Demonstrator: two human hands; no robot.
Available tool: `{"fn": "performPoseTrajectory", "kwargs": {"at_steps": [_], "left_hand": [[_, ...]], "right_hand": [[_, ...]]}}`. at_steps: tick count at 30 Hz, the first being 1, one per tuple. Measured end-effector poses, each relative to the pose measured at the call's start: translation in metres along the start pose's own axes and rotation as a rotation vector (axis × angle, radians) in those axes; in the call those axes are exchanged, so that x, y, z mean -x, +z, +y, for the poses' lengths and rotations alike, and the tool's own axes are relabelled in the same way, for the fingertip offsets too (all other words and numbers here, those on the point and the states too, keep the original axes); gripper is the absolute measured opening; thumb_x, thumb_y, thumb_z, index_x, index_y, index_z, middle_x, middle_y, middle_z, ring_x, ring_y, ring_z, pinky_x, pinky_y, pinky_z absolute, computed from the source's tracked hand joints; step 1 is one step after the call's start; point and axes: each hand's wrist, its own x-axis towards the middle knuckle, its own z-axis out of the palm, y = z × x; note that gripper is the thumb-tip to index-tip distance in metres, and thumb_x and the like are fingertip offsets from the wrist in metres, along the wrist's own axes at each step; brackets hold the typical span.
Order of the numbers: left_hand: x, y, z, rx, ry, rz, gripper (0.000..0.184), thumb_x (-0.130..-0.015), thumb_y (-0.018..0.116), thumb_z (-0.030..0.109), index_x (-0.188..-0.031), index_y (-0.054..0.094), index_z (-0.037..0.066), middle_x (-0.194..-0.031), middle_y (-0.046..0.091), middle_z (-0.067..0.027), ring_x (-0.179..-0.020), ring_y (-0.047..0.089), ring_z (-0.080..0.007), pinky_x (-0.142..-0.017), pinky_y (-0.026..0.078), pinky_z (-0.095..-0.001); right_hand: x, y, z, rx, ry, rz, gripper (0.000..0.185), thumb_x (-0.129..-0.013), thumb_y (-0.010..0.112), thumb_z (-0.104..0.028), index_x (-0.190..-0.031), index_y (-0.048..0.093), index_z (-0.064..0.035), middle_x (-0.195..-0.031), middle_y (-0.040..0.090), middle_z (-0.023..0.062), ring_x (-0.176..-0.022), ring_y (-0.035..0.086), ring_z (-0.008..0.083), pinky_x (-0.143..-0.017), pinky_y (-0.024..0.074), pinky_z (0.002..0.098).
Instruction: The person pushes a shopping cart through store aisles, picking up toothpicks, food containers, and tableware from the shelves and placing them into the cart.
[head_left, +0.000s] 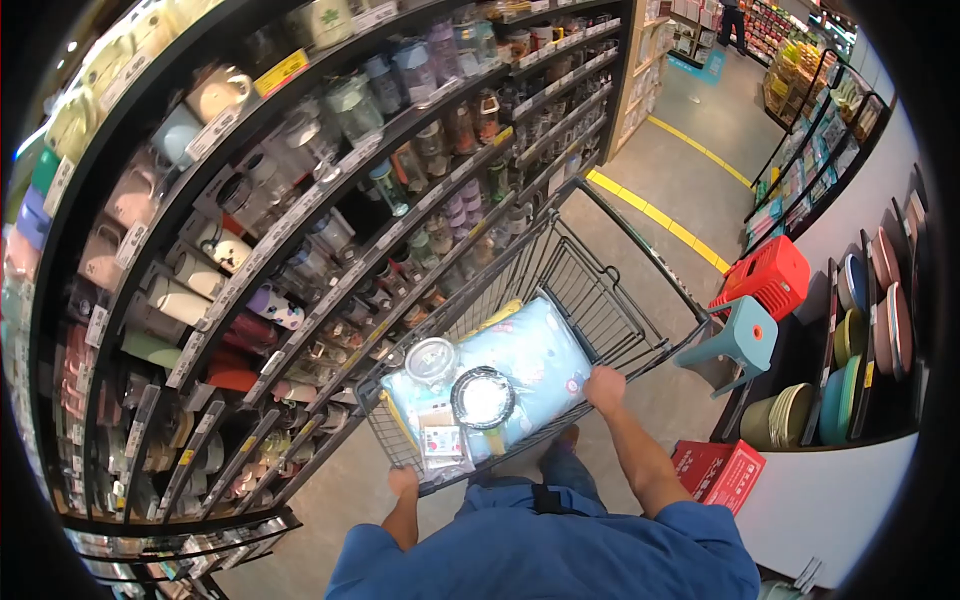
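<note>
A dark wire shopping cart [641,250] stands in front of me, angled toward the upper right. My left hand [403,482] is closed on the cart's near left corner. Farther right, my right hand [605,388] grips the cart's side rim, fingers wrapped round it. Inside lies a puffy light blue patterned package [540,350], with something yellow [497,318] partly hidden under it. On top rest a round clear container [430,360], a round shiny plastic-covered item with a dark rim [483,398] and a small labelled packet [443,441].
Shelves of mugs [193,302] and glassware [352,108] run close along the left. To the right are a teal stool [745,333], a red stool [768,278], a red box [718,475] and bowls [778,418]. Yellow floor lines [655,215] cross the aisle; a person [733,24] stands far off.
</note>
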Motion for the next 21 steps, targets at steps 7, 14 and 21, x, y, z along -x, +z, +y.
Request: {"fn": "performPoseTrajectory", "kwargs": {"at_steps": [7, 14, 21], "left_hand": [[0.018, 0.004, 0.071, -0.199, 0.0, -0.019, 0.039, -0.074, 0.063, 0.03, -0.086, 0.068, -0.006, -0.089, 0.066, -0.0268, -0.086, 0.066, -0.0398, -0.078, 0.052, -0.0456], [0.036, 0.016, 0.12, -0.208, -0.005, -0.008, 0.042, -0.075, 0.064, 0.034, -0.087, 0.068, -0.006, -0.091, 0.067, -0.0257, -0.088, 0.066, -0.0388, -0.079, 0.052, -0.045], [0.049, 0.048, 0.178, -0.168, -0.022, -0.009, 0.04, -0.074, 0.062, 0.033, -0.085, 0.068, -0.005, -0.09, 0.066, -0.0265, -0.088, 0.065, -0.0403, -0.08, 0.051, -0.0458]], "right_hand": [[-0.04, -0.017, 0.031, -0.053, 0.059, -0.112, 0.028, -0.074, 0.066, -0.035, -0.079, 0.072, -0.0082, -0.079, 0.069, 0.0116, -0.079, 0.067, 0.0281, -0.069, 0.0514, 0.0364], [-0.077, -0.025, 0.063, -0.085, 0.006, 0.041, 0.018, -0.071, 0.058, -0.018, -0.074, 0.07, -0.0049, -0.074, 0.067, 0.0157, -0.068, 0.067, 0.0315, -0.063, 0.0522, 0.0411], [-0.137, -0.022, 0.101, -0.046, 0.029, 0.07, 0.017, -0.07, 0.06, -0.018, -0.073, 0.069, -0.005, -0.072, 0.067, 0.0153, -0.067, 0.067, 0.03, -0.061, 0.052, 0.0405]]}}
